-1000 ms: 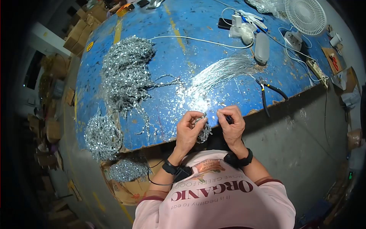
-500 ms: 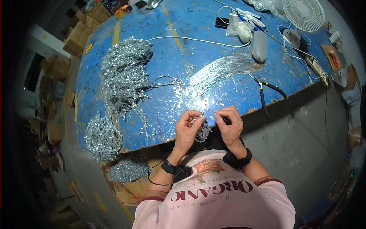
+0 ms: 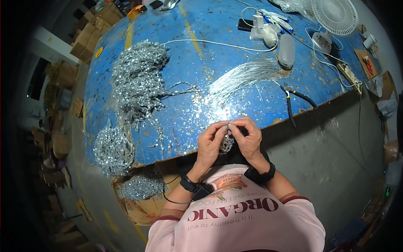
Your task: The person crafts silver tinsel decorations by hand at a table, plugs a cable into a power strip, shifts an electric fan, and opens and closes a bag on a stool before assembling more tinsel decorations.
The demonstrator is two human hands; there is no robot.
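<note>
My left hand (image 3: 208, 143) pinches the top of a small bundle of silver sequin strands (image 3: 227, 145), which dangles below the fingers at the table's front edge. Fingertip to fingertip with it, my right hand (image 3: 248, 140) is closed in a pinch at the same top end; the exact spot is covered by the fingers. A fan of thin silver wires (image 3: 243, 77) lies beyond the hands. To the left is a large heap of silver sequin strands (image 3: 138, 80), with another bunch (image 3: 113, 151) hanging over the table edge.
Black-handled pliers (image 3: 289, 98) rest at the right edge of the blue table (image 3: 184, 63). Behind them stand a lamp (image 3: 286, 50), a white fan (image 3: 334, 16) and a power strip (image 3: 349, 75) with cables. A cardboard box (image 3: 142, 193) of sequin strands sits below the table at left.
My right hand has moved left, and its fingertips now meet those of my left hand at the top of the strands. My left hand has shifted slightly right.
</note>
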